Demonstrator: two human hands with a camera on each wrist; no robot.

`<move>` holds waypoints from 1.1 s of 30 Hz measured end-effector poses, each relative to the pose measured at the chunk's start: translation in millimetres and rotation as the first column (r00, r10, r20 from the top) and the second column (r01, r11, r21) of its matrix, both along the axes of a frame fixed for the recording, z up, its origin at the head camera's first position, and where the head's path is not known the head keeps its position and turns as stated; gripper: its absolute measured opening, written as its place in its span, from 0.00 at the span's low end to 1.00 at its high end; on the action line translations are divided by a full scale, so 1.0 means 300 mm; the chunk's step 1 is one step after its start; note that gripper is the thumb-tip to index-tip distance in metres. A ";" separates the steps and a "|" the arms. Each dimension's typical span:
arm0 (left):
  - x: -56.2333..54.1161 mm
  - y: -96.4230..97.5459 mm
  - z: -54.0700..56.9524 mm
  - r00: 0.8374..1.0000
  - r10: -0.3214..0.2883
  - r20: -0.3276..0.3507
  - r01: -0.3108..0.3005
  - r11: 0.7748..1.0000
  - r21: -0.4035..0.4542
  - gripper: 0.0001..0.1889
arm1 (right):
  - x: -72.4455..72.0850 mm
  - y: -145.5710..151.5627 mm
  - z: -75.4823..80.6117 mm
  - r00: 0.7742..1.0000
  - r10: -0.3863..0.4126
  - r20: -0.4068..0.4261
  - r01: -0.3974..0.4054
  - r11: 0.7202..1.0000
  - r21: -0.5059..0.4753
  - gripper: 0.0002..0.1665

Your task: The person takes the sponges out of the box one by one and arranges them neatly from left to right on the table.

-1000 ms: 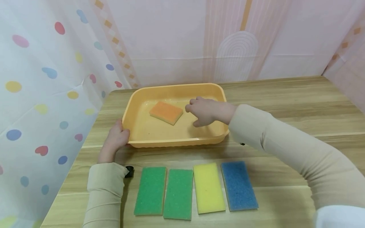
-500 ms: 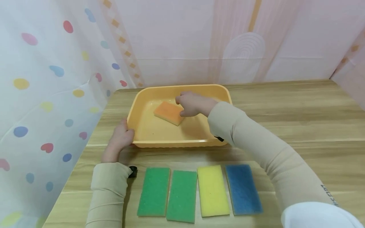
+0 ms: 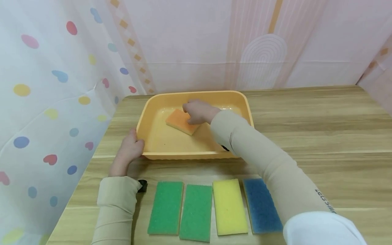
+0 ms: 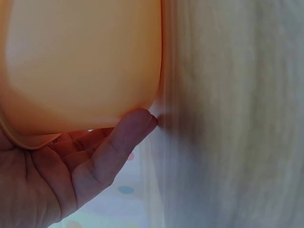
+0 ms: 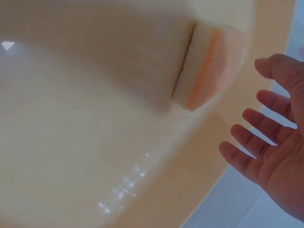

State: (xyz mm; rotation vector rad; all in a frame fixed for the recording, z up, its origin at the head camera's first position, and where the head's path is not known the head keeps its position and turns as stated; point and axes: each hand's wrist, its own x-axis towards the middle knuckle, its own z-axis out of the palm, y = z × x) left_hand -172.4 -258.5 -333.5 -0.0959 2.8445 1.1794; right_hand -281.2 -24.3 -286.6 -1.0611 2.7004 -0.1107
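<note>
An orange plastic basin stands on the wooden table. My left hand holds its near left corner; in the left wrist view the thumb lies against the basin's outer wall and the other fingers are partly hidden behind it. Inside the basin lies an orange-topped sponge with a pale lower layer. Over that sponge reaches my right hand, covering part of it in the head view. Seen from the right wrist, its fingers are spread and bent slightly, with a gap between them and the sponge.
In front of the basin several sponges lie in a row: a left green sponge, a second green sponge, a yellow sponge and a blue sponge partly behind the right sleeve. Patterned curtains hang behind and at the left.
My right hand has moved left inside the basin, from its right side to over the orange sponge. My left hand keeps its place at the corner.
</note>
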 end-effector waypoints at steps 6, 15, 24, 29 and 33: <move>0.001 -0.002 0.002 1.000 -0.006 0.011 0.006 0.999 -0.038 0.27 | -0.006 -0.022 -0.022 1.000 0.007 -0.005 -0.006 0.998 0.057 0.23; 0.002 -0.004 0.002 1.000 -0.008 -0.016 0.006 0.996 -0.094 0.27 | 0.005 -0.031 -0.064 0.996 -0.044 0.081 0.035 0.994 0.102 0.42; -0.003 -0.001 0.005 1.000 -0.001 -0.013 0.000 0.998 -0.068 0.26 | 0.001 -0.030 -0.075 0.992 -0.076 0.103 0.067 0.994 0.086 0.42; -0.003 -0.002 0.010 1.000 -0.008 -0.017 0.006 0.996 -0.085 0.26 | -0.011 -0.011 -0.078 0.992 -0.091 0.088 0.084 0.992 0.089 0.41; -0.009 -0.005 0.014 0.999 -0.015 -0.029 0.011 0.993 -0.121 0.26 | -0.024 0.013 -0.072 0.996 -0.076 0.052 0.072 0.994 0.077 0.38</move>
